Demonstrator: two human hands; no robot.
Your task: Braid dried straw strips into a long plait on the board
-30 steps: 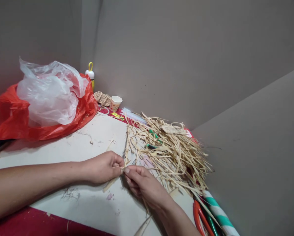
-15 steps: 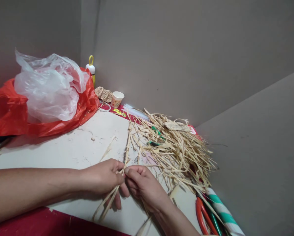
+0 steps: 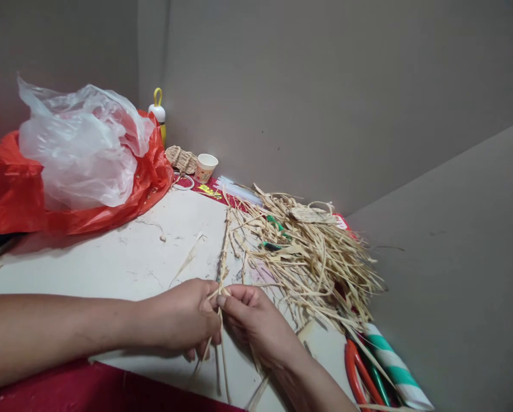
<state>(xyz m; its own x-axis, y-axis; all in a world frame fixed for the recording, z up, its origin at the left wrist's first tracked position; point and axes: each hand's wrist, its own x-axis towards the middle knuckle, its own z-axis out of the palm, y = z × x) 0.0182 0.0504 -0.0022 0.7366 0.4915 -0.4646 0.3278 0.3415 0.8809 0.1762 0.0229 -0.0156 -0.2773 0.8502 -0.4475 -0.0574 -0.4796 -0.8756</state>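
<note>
A thin braid of pale straw runs from the far side of the white table toward me. At its near end my left hand is closed, pinching strands. My right hand meets it there, thumb and forefinger pinched on a strand at the same spot. Loose strands hang below both hands toward the table's near edge. To the right of the braid lies a large heap of dry straw, with a green-handled tool partly buried in it.
A red plastic bag with a clear bag on it fills the left. Behind stand a yellow-and-white bottle, a woven straw piece and a paper cup. Red handles and a striped roll lie near right.
My left fingers have curled in more, and the loose strands now hang straighter and spread apart below the hands. The view has shifted slightly.
</note>
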